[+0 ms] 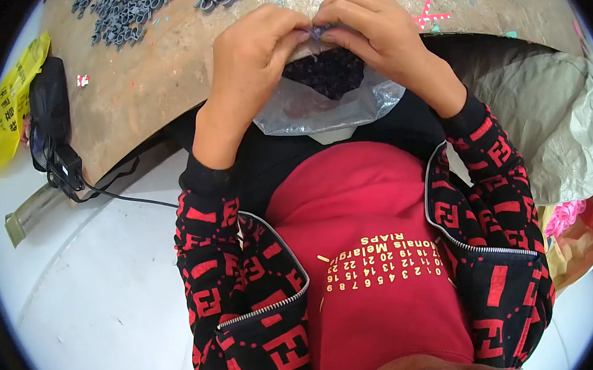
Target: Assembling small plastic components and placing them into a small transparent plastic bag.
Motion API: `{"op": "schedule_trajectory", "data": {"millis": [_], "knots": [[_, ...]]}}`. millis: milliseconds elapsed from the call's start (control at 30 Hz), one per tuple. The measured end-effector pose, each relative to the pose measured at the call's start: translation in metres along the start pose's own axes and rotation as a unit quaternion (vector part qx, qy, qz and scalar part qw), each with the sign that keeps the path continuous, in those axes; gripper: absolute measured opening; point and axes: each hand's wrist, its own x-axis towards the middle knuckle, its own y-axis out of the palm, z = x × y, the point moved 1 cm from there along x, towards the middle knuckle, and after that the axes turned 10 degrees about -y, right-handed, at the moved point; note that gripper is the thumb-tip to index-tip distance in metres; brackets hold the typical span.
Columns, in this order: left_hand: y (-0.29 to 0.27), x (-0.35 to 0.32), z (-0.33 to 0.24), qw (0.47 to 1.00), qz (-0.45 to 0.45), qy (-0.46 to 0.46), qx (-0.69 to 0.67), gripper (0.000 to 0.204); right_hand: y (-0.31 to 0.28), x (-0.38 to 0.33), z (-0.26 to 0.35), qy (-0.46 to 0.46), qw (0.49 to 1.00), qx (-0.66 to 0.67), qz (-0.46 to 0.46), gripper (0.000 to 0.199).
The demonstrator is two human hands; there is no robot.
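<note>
- Left hand (259,46) and right hand (375,25) fingertips pinched together on small grey part (318,31), centred between both, equally near.
- Directly above open plastic bag (325,107) at table (152,85) edge.
- Long axis hidden.

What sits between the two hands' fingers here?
In the head view, a small grey-blue part is pinched between the left hand and the right hand, above a clear plastic bag.

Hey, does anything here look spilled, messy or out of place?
Nothing looks spilled. Both hands, left hand and right hand, pinch a small grey part over an open plastic bag; the grey parts on the worn table lie loosely heaped.
</note>
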Motion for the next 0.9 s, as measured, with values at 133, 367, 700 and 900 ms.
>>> {"op": "schedule_trajectory", "data": {"millis": [133,367,700,900], "knots": [[-0.001,0.0,-0.011,0.988,0.021,-0.105,-0.115,0.028,0.003,0.001,-0.008,-0.084,0.993,-0.016,-0.083,0.015],[0.013,-0.008,-0.016,0.986,-0.083,-0.09,-0.113,0.029,-0.02,0.019,0.021,0.15,0.981,0.025,0.123,0.019],[0.011,-0.002,-0.019,0.985,-0.038,-0.117,-0.121,0.015,-0.022,0.017,0.028,0.2,0.974,0.032,0.097,0.019],[0.015,0.0,-0.024,0.994,-0.041,-0.075,-0.065,0.015,-0.025,0.009,0.024,0.186,0.975,0.019,0.122,0.02]]}}
